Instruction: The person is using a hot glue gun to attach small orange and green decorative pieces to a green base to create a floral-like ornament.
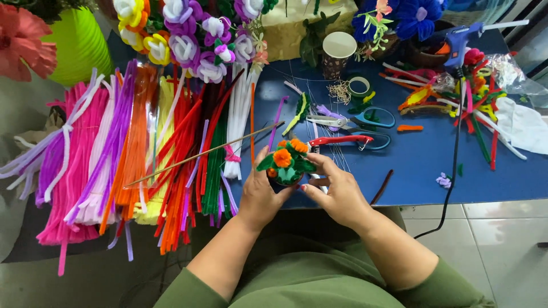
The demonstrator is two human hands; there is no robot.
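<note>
Both hands hold a small craft flower with orange blossoms and green leaves, made of fuzzy wire, just above the near edge of the blue table. My left hand cups its left side with the thumb up by the leaves. My right hand grips its right side, fingers curled around the base. A thin wooden stick slants from the left hand's fingers out over the fuzzy wires to the left.
Bundles of coloured fuzzy wires cover the left. Red-handled pliers, teal scissors, a tape roll, a paper cup and a blue glue gun with black cord lie behind. Finished flowers stand at the back.
</note>
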